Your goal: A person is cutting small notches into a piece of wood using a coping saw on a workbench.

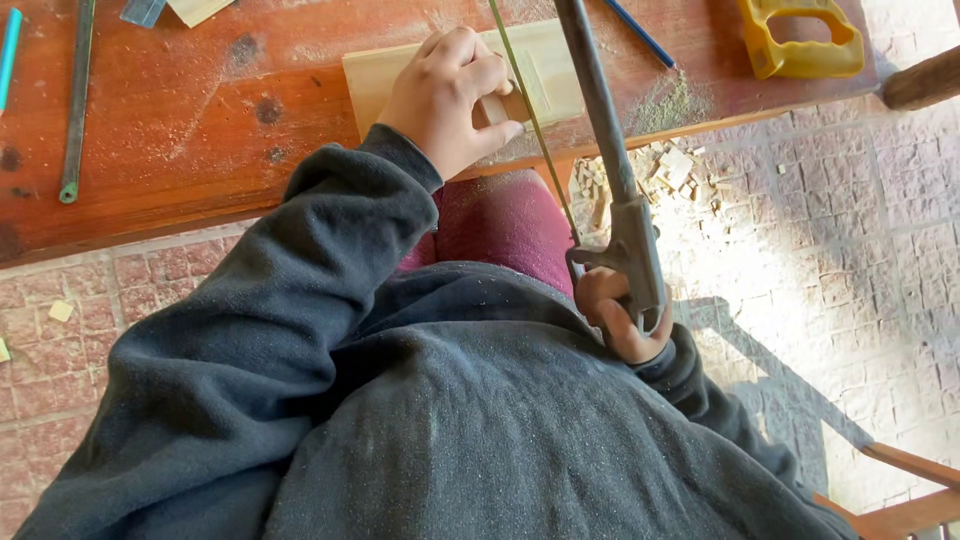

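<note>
My left hand (pixel 446 92) presses down on a pale wooden board (pixel 372 78) lying at the near edge of a reddish wooden table (pixel 190 130); fingers curl over a small piece of it. My right hand (pixel 622 318) grips the grey metal handle of a hacksaw (pixel 610 150). The saw's frame runs up over the board, and its thin blade crosses the board just right of my left fingers. My dark sleeves and a maroon-clad knee fill the lower view.
Several small wood offcuts (pixel 660 170) and sawdust lie on the brick-patterned floor below the table edge. A yellow saw handle (pixel 800 40), a blue pencil (pixel 640 32) and a green rod (pixel 76 100) rest on the table. A wooden chair part (pixel 910 490) shows at the bottom right.
</note>
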